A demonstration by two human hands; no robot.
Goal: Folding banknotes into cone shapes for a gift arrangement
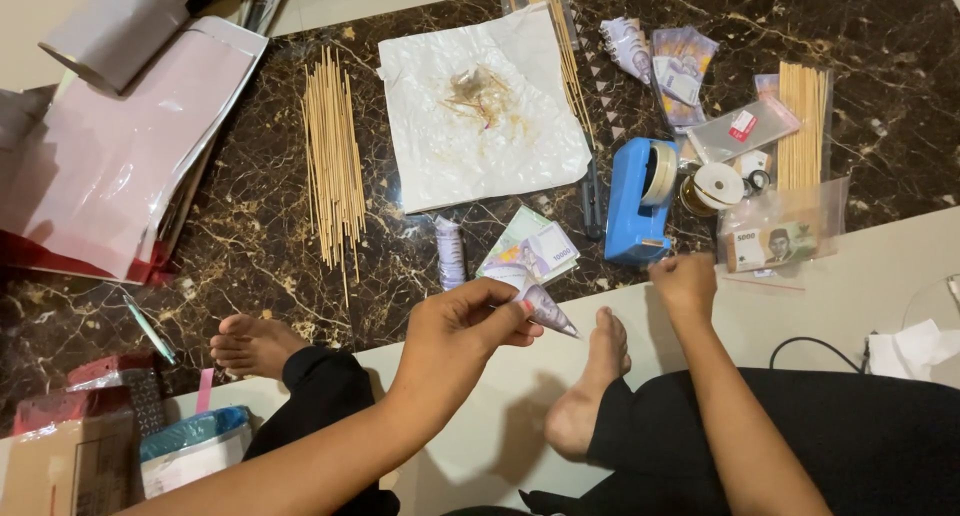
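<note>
Head view: left hand (462, 328) pinches rolled banknote cone (540, 301); keep it tight. Right hand (684, 282) closed by blue tape dispenser (640, 200), contents unclear.

The floor (250, 236) is dark brown marble veined in gold and cream, meeting a plain cream band (860, 266) nearer the person. The bundle of skewers (333, 166) is pale straw yellow. The crumpled paper sheet (480, 116) is white, stained amber in the middle. The tape dispenser (638, 201) is bright blue, its roll beige. The rolled banknote (540, 301) in the left hand (460, 331) is grey-purple with fine printed patterning; the stacked banknotes (530, 251) beside it are greenish and white. The trousers (860, 436) are black. The folder (110, 156) is pale pink.
</note>
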